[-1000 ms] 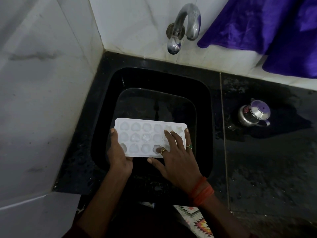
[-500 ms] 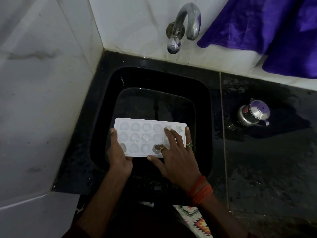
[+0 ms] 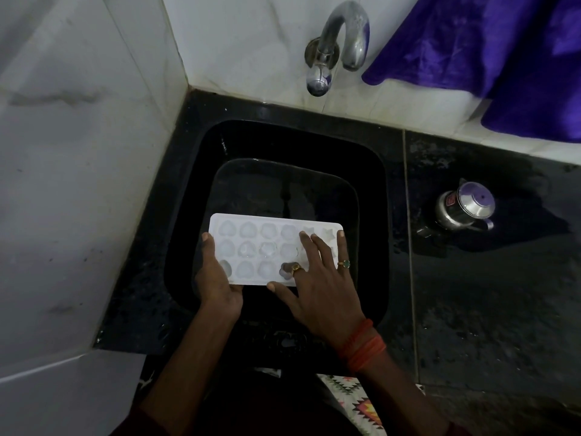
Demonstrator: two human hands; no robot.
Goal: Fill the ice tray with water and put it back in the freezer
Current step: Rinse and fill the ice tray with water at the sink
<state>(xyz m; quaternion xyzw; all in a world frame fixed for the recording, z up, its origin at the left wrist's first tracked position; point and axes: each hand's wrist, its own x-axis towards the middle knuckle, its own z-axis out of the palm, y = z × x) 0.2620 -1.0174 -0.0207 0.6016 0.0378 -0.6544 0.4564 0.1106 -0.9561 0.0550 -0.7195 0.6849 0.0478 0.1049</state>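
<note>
With the left hand (image 3: 217, 278) gripping the left end of the ice tray (image 3: 267, 243) and the right hand (image 3: 323, 278) lying flat, fingers straight, on its right cells, hold it level over the sink (image 3: 372, 184) so no water spills.

White plastic ice tray (image 3: 267, 247), rect. w/ rounded corners, 3 rows of heart, flower & star cavities, is lying approx. level, long side running L–R. Its L end is sitting under the left hand's (image 3: 217, 278) thumb. Its R end is lying beneath the right hand's (image 3: 320, 284) spread fingers (image 3: 317, 247), near edge touching that thumb.
</note>
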